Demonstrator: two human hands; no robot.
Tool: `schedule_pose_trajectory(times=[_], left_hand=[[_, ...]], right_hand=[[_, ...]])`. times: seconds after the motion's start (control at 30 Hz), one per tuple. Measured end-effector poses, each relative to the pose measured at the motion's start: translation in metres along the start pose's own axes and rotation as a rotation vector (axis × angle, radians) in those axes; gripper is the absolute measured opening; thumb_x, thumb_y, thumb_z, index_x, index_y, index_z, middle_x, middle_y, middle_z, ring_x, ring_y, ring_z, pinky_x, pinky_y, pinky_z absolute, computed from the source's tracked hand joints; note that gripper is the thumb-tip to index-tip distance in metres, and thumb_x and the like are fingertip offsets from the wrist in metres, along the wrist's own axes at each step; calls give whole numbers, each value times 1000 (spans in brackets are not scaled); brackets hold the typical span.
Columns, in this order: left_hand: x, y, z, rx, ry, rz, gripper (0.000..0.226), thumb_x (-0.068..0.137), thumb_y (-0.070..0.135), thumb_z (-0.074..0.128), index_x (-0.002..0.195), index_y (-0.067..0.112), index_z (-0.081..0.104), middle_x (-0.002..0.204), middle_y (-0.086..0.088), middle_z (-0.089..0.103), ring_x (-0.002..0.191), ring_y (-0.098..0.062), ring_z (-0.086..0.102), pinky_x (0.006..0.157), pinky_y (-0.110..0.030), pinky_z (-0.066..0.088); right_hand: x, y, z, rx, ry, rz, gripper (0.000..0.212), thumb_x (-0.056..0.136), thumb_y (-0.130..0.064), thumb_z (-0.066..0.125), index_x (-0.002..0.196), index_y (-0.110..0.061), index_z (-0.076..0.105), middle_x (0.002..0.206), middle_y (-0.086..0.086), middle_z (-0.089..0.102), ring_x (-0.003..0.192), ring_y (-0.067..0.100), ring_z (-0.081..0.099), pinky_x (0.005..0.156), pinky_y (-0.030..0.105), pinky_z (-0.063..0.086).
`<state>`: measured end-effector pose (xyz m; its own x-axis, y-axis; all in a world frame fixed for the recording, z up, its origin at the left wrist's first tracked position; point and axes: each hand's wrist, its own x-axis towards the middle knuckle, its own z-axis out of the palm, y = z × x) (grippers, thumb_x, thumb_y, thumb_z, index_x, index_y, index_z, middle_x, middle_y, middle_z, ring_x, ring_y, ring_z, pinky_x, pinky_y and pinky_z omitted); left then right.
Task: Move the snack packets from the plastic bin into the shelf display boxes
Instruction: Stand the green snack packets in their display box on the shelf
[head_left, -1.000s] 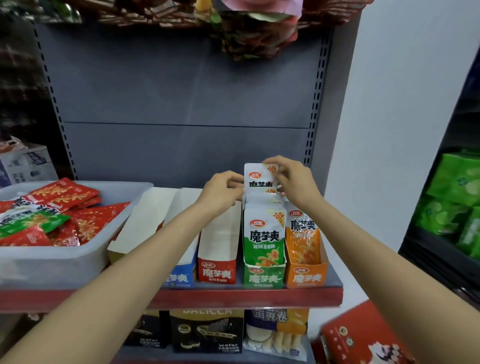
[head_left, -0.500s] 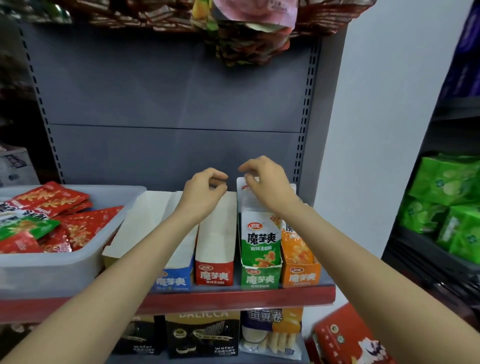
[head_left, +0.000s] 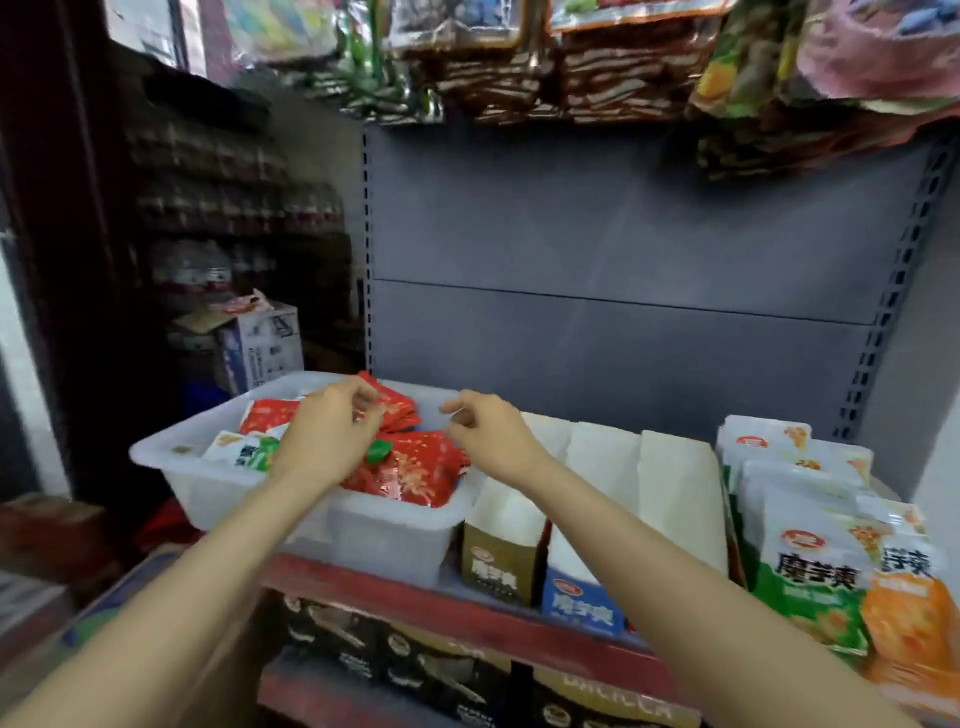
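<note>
A clear plastic bin (head_left: 395, 540) stands at the left end of the shelf, filled with red snack packets (head_left: 421, 467) and a green-and-white packet (head_left: 244, 452). My left hand (head_left: 327, 441) hovers over the bin's packets, fingers loosely curled and holding nothing. My right hand (head_left: 488, 431) hangs over the bin's right rim, fingers curled and apart, also holding nothing. To the right stand display boxes: a brown one (head_left: 498, 566), a blue one (head_left: 582, 603), then the green box (head_left: 810, 597) and the orange box (head_left: 914, 623), both holding packets.
A red shelf edge (head_left: 467, 618) runs below the boxes, with dark wafer cartons (head_left: 415, 660) on the shelf beneath. Snack bags (head_left: 597, 62) hang overhead. A cardboard box (head_left: 260, 343) sits behind the bin at the left, before a grey back panel (head_left: 623, 260).
Both hands let go of the green-and-white packet at the green box and swung left to the bin. The view turned left with them.
</note>
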<state>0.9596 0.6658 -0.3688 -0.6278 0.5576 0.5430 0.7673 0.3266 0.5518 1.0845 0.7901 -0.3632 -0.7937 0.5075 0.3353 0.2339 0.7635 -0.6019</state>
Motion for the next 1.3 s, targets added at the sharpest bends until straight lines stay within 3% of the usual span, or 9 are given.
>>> schedule_pose_trajectory(times=[0.23,0.4,0.53,0.63,0.7,0.8,1.0,1.13,1.3], left_hand=[[32,-82,-24,338,-339,-211,46,83,35,59,123,13,57,125,-12,60,113,-30,55,95,-38,44],[41,-94,-24,381,-524,-317,64,88,47,58,136,7,43,138,-11,48,123,-27,48,101,-33,39],[40,-103,-22,297,-408,-305,60,83,45,64,132,14,49,132,-7,54,122,-27,49,105,-42,37],[37,-100,-22,144,-258,-241,51,85,28,65,131,10,52,118,-14,62,109,-28,57,94,-29,42],[33,-92,-23,47,-201,-198,51,86,20,64,133,8,50,118,-17,63,107,-27,58,75,-18,37],[30,-78,-19,-41,-143,-147,51,88,19,62,135,9,48,130,-11,57,121,-25,50,87,-23,36],[25,-18,4,-404,-207,-85,46,85,12,66,129,10,52,110,-4,61,112,-21,58,95,-28,44],[15,30,24,-571,-239,-31,43,82,-1,64,123,10,56,106,-5,64,99,-14,59,93,-34,49],[7,88,60,-665,-272,54,47,78,-8,63,119,16,60,99,-2,66,96,-16,63,88,-39,53]], right_hand=[[65,-33,78,30,-140,71,35,94,-13,54,127,-1,54,131,15,56,122,27,51,98,25,34],[87,-37,98,-89,-164,96,26,78,-27,75,85,-6,62,88,14,62,86,25,57,80,34,44],[92,-42,99,-171,-254,166,47,70,-26,82,107,-3,63,108,13,63,104,26,58,85,33,47],[93,-41,97,-135,-190,175,30,72,-21,81,82,-12,55,90,8,57,85,21,54,67,29,44],[92,-37,91,-38,-78,186,28,76,-11,76,86,-11,50,92,10,60,81,21,56,63,29,47],[84,-25,75,202,54,228,26,79,-5,72,79,-12,48,92,14,66,80,27,65,64,38,55],[38,-12,18,617,107,309,15,83,-3,68,84,-10,54,77,5,61,63,16,60,54,26,49],[3,1,-24,667,104,287,35,80,2,68,110,-9,52,91,5,66,75,19,65,66,31,53],[-37,26,-79,685,208,262,41,84,7,61,117,-11,46,98,7,66,79,20,65,63,30,55]])
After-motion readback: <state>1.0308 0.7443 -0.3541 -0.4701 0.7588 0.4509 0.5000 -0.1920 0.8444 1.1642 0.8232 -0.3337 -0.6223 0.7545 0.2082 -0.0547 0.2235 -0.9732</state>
